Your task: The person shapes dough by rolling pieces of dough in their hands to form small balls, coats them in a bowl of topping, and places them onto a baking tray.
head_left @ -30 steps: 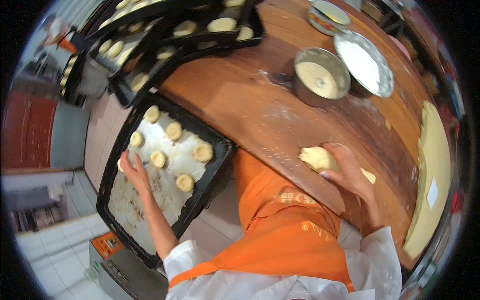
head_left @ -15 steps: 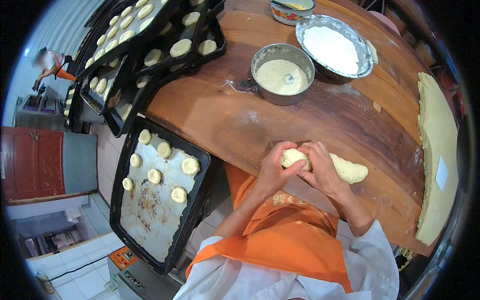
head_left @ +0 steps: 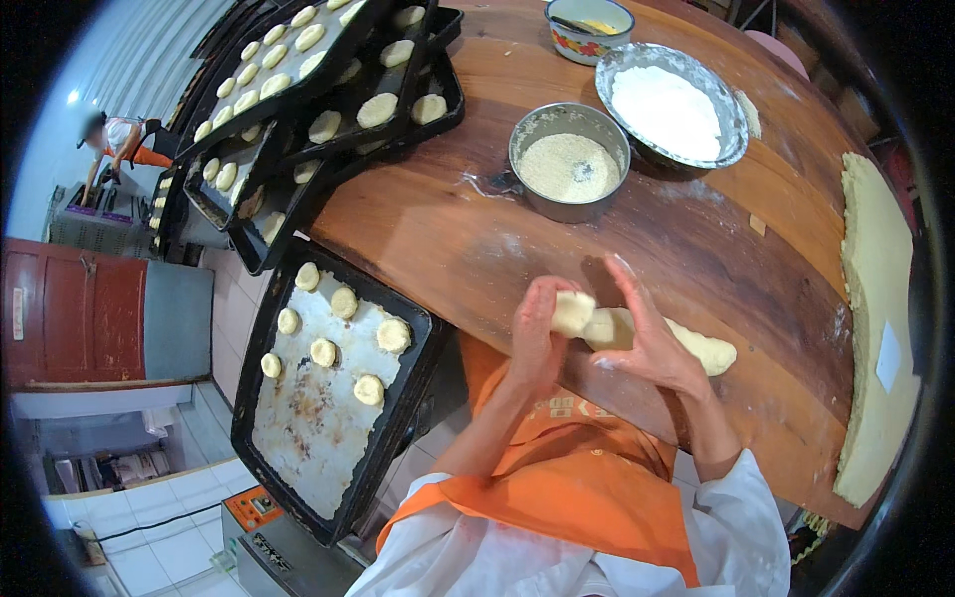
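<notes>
My left hand (head_left: 537, 333) is closed on a pale piece of dough (head_left: 571, 312) above the near edge of the wooden table (head_left: 408, 239). My right hand (head_left: 647, 338) is open beside it, index finger stretched up and thumb apart, over a thick log of soft dough (head_left: 701, 348) that lies on the wood. To the left, a black tray (head_left: 298, 458) lined with stained paper holds several small flattened dough rounds (head_left: 393, 335). Beyond my hands stands a metal pot (head_left: 523, 169) containing pale grains or crumbs.
Stacked black trays (head_left: 453, 95) of dough pieces fill the back left. A metal bowl of white powder (head_left: 662, 109) and a flowered enamel bowl (head_left: 572, 42) stand at the back. A long dough sheet (head_left: 875, 259) lies at the right. A co-worker (head_left: 124, 139) works at far left.
My left hand came from the tray to the dough on the table. Since both hands closed round the dough, my right has spread open and my left holds the piece.
</notes>
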The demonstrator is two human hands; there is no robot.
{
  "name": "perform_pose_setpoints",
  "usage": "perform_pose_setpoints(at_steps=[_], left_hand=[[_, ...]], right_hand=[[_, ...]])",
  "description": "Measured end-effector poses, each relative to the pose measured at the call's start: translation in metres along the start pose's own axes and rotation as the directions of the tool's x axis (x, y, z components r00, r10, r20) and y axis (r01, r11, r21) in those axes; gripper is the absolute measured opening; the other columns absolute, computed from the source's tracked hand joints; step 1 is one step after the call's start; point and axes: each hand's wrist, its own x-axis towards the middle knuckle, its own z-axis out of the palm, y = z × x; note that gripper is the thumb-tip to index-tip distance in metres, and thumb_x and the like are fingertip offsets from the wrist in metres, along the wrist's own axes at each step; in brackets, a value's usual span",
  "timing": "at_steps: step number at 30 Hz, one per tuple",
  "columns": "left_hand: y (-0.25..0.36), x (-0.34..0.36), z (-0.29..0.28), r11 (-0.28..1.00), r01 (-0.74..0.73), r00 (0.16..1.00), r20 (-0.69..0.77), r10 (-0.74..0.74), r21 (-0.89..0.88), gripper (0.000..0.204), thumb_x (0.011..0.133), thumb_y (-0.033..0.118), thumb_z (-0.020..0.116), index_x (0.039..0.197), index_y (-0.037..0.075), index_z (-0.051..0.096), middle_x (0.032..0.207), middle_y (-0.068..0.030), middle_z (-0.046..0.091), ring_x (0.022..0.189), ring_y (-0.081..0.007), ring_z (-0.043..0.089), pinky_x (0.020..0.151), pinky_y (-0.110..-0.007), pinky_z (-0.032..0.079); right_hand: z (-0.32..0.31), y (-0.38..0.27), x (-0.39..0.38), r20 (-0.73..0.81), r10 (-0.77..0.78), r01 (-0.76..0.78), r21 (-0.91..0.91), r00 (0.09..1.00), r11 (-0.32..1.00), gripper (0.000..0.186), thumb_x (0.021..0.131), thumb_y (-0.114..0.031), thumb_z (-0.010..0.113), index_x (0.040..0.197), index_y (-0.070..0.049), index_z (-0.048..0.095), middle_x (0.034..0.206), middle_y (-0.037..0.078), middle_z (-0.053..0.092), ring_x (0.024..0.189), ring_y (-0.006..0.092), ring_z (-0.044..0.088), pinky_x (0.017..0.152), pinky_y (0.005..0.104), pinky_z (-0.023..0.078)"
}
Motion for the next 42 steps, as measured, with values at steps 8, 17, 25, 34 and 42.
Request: perform_pose_setpoints(at_steps=[8,17,25,34,42], left_hand=[[-0.022,-0.028,0.029,0.63,-0.618,0.785,0.409,0.465,0.47,0.041,0.088,0.017,0.041,0.125,0.0,0.04,0.137,-0.0145,0.029,0.128,-0.0253,0.024,0.104,-0.036,0.019],[-0.022,-0.039,0.024,0.698,-0.606,0.778,0.47,0.418,0.382,0.049,0.094,0.021,0.034,0.137,0.004,0.019,0.143,-0.013,0.017,0.133,-0.0221,0.015,0.107,-0.034,0.013],[-0.013,-0.012,0.032,0.472,-0.544,0.825,0.338,0.454,0.694,0.048,0.095,0.027,0.03,0.136,0.005,0.021,0.144,-0.0137,0.012,0.133,-0.0269,0.011,0.107,-0.037,0.013],[-0.024,-0.013,0.005,0.167,-0.767,0.638,0.708,0.303,0.62,0.045,0.081,0.014,0.056,0.123,0.003,0.045,0.132,-0.0175,0.034,0.125,-0.0318,0.03,0.103,-0.042,0.024],[0.059,0.045,0.021,0.341,-0.496,0.83,0.321,0.456,0.798,0.041,0.073,0.005,0.065,0.11,-0.002,0.05,0.114,-0.0184,0.048,0.109,-0.0288,0.047,0.089,-0.034,0.041]], right_hand=[[0.046,-0.023,0.039,-0.466,0.093,0.213,0.561,0.88,0.8,0.064,0.09,-0.045,0.03,0.14,-0.009,0.011,0.144,0.016,0.012,0.133,0.0275,0.015,0.108,0.0407,0.012],[0.039,-0.067,0.04,-0.591,-0.013,0.308,0.402,0.807,0.862,0.061,0.091,-0.043,0.026,0.139,-0.007,0.012,0.144,0.013,0.015,0.133,0.0242,0.013,0.108,0.0405,0.01],[0.067,-0.056,0.005,-0.335,0.158,0.089,0.615,0.929,0.783,0.061,0.091,-0.045,0.031,0.135,-0.003,0.022,0.135,0.017,0.028,0.122,0.0283,0.03,0.101,0.0421,0.024],[0.023,-0.026,-0.003,-0.113,0.344,-0.016,0.937,0.932,0.349,0.06,0.093,-0.045,0.027,0.135,-0.002,0.022,0.138,0.014,0.027,0.129,0.0246,0.025,0.105,0.0393,0.021],[-0.01,-0.033,-0.009,-0.209,0.359,0.008,0.872,0.91,0.49,0.052,0.093,-0.034,0.037,0.133,-0.002,0.028,0.136,0.015,0.031,0.124,0.0241,0.033,0.101,0.0358,0.031]])
